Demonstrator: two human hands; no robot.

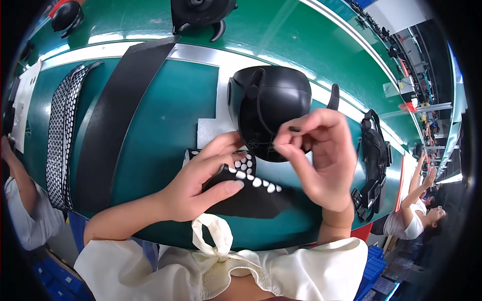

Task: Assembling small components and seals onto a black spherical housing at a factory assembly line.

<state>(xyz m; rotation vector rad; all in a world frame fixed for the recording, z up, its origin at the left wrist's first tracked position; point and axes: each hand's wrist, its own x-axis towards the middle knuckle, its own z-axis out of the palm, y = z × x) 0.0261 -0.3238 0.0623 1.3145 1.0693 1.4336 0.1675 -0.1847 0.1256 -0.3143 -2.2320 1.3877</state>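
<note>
My left hand (198, 183) has its thumb and fingers closed on a folded black strip with white dots (257, 182), low over the green table. One end of the strip curls up behind my fingers. My right hand (324, 155) is raised to the right, thumb and forefinger pinched together. A small dark piece (294, 129) shows at its fingers; what the pinch itself holds is too small to tell. Just beyond both hands stands a glossy black rounded shell (273, 93), with a thin curved black band down its front.
At left lie a long plain black strip (118, 115) and a dotted strip (63, 135). A black strap assembly with buckles (372, 165) lies at right. Beyond runs a green conveyor (281, 32) carrying another black shell (201, 10). Other people work at both sides.
</note>
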